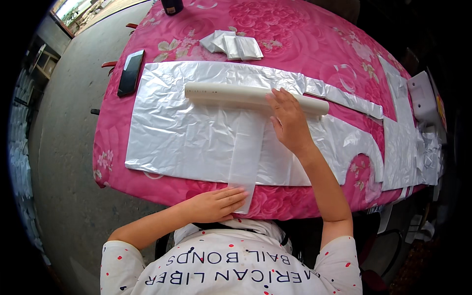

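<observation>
A white plastic tube point(221, 96) lies across a large white plastic bag point(182, 142) with cut-out handles, spread flat on the table. My right hand point(287, 115) rests on the tube's right half, fingers stretched over its top. From under the tube a narrow folded strip of translucent plastic point(246, 152) runs toward me, past the bag's near edge. On the near end of that strip lies my left hand point(221, 204), flat, with fingers extended to the right. Neither hand is wrapped round anything.
A pink flowered cloth point(275, 29) covers the table. Folded plastic squares point(243, 48) sit at the far side, a dark phone point(131, 73) at the left edge, and a dark cup point(172, 6) at the back. More plastic bags point(398, 142) and a white container point(423, 96) stand right.
</observation>
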Tool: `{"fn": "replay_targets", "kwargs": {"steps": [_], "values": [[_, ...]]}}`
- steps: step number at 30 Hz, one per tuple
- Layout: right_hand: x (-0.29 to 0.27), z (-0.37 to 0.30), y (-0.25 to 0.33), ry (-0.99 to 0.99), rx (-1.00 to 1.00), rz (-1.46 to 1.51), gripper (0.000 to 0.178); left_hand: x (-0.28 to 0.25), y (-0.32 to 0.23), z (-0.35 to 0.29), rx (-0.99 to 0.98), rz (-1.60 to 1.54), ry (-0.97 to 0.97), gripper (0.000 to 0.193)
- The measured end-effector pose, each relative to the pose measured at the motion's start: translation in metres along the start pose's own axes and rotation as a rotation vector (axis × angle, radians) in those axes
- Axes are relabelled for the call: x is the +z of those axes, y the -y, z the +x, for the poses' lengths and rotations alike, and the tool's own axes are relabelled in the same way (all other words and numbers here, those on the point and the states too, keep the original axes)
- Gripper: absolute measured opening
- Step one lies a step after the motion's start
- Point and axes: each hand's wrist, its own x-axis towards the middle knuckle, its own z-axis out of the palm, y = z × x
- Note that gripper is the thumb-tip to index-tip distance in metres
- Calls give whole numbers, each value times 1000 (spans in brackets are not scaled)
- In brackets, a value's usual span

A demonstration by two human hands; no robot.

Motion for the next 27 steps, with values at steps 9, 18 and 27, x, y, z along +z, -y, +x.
{"fn": "replay_targets", "kwargs": {"steps": [9, 18, 27], "values": [[-8, -77, 69, 419, -153, 359, 50, -11, 14, -5, 121, -76, -100, 28], [6, -91, 73, 168, -66, 285, 37, -35, 24, 18, -211, -36, -63, 102], [-1, -82, 61, 143, 78, 332, 27, -49, 35, 34, -326, -224, -110, 113]]}}
